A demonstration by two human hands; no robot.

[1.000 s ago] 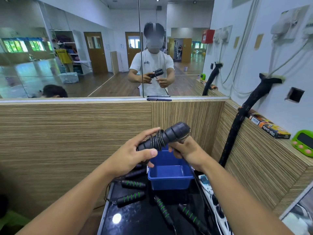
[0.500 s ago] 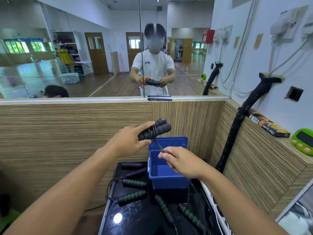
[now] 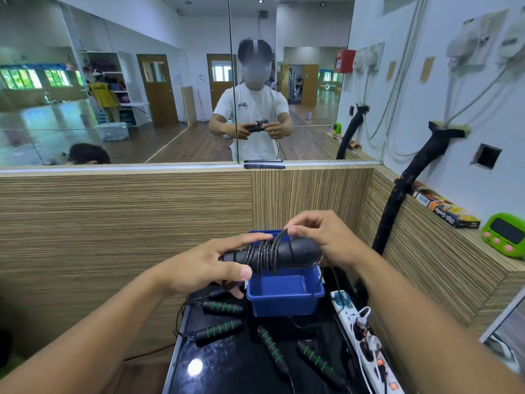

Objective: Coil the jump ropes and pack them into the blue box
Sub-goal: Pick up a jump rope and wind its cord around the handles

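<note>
Curled tight, your left hand (image 3: 210, 268) wraps fingers and thumb round the left end of the black handles (image 3: 298, 250), which makes them a steady spool and leaves the other end free for winding. Your right hand (image 3: 326, 240) pinches the thin black cord (image 3: 265, 255) between thumb and forefinger just above the handles, lifting a loop over the top. Several turns already sit side by side round the middle, so the pinch seems meant to hold tension and lay the next turn beside them rather than across. You hold the bundle directly over the blue box (image 3: 284, 298), which stands open on the black tabletop (image 3: 227, 368), probably so the finished coil can drop straight in. Nothing shows in the visible part of the box. Other ropes' green-striped handles (image 3: 218, 331) lie loose on the tabletop in front of it, waiting their turn.
</note>
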